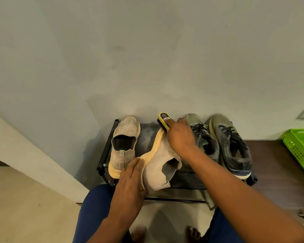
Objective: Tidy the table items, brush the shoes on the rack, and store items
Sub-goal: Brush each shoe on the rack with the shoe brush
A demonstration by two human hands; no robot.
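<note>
- A low black shoe rack (104, 155) is standing against a plain grey wall (147, 50)
- The left hand (132, 179) is lying flat, fingers straight, pressing the sole of a tipped beige shoe (158, 165) on the rack
- The right hand (180, 135) is curling round a yellow brush (164, 121), touching that shoe's toe
- Another beige shoe (124, 144) is sitting to the left, two dark sneakers (232, 146) to the right, a green basket (300, 148) far right

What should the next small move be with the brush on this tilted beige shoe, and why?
Probably draw the yellow-backed brush back along the sole edge of the tilted beige knit slip-on shoe: the right hand grips it at the toe end, and the left hand steadies the heel.
</note>
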